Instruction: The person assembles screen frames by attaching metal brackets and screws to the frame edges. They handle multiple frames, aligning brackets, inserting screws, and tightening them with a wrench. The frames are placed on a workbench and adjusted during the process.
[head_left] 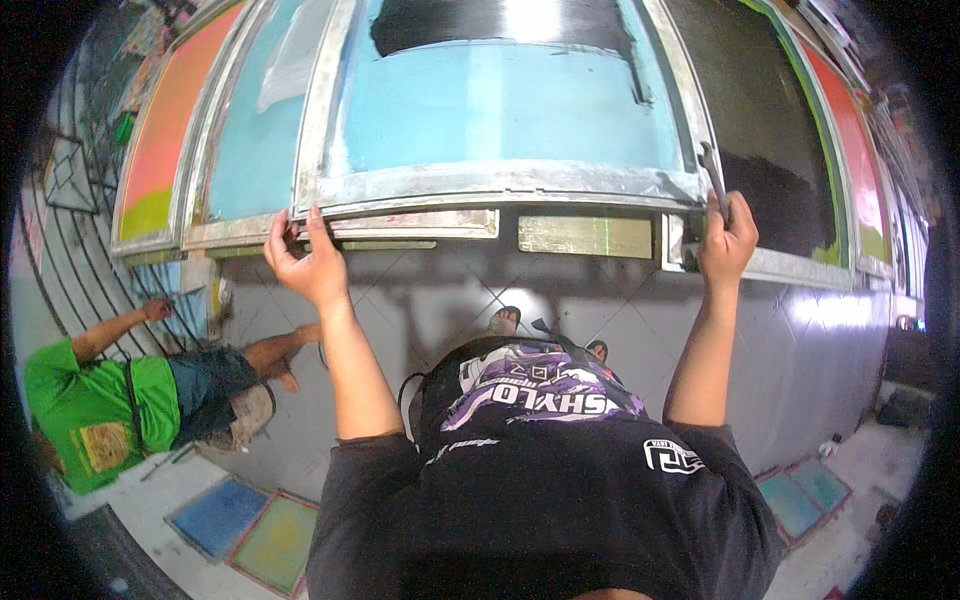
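A large silkscreen frame point(510, 185) lies in front of me, its pale metal bars around a light-blue mesh point(510, 110) with black ink at the far end. My left hand point(308, 260) grips its near left corner, thumb and fingers closed around the edge. At the near right corner is my right hand point(728, 240), its fingers curled around a grey wrench point(713, 168) whose open jaw points away from me. Whether those fingers also hold the frame's edge is hard to tell.
More silkscreens flank it: a blue one point(250, 130) and an orange one point(170, 140) leftward, a black one point(775, 140) and a red one point(850, 130) rightward. A person in a green shirt point(110, 405) sits at left. Coloured panels point(220, 515) lie behind on the floor.
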